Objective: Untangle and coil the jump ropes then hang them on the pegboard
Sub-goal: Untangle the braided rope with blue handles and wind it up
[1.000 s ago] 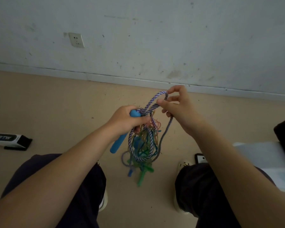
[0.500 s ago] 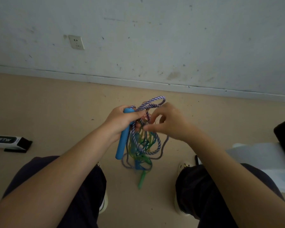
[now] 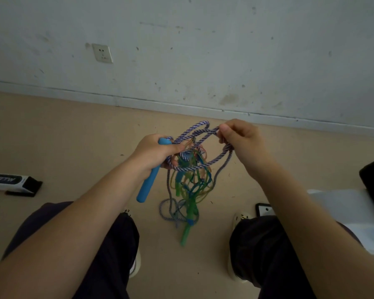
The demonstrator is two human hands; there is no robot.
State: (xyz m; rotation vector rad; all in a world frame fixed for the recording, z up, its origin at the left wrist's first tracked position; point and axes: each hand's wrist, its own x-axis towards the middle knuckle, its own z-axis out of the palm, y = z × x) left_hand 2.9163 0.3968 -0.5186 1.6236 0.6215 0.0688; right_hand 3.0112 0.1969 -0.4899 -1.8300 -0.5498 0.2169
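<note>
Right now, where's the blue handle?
Head view, centre-left: the blue handle is gripped in the left hand, pointing down, just left of the hanging rope tangle.

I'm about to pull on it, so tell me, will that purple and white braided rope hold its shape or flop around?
Probably floppy: the braided rope sags in loose loops between the left hand and right hand, with a length dangling below. It may snag, since it threads through the thin green and blue cords. The twisted surface likely grips rather than slips.

Scuffed white wall [image 3: 225,50], socket [image 3: 102,53] up-left of the fingers. White baseboard [image 3: 138,103] meets beige floor [image 3: 63,130]. Black-white box [image 3: 11,183] on floor far left. Dim, flat light.
</note>
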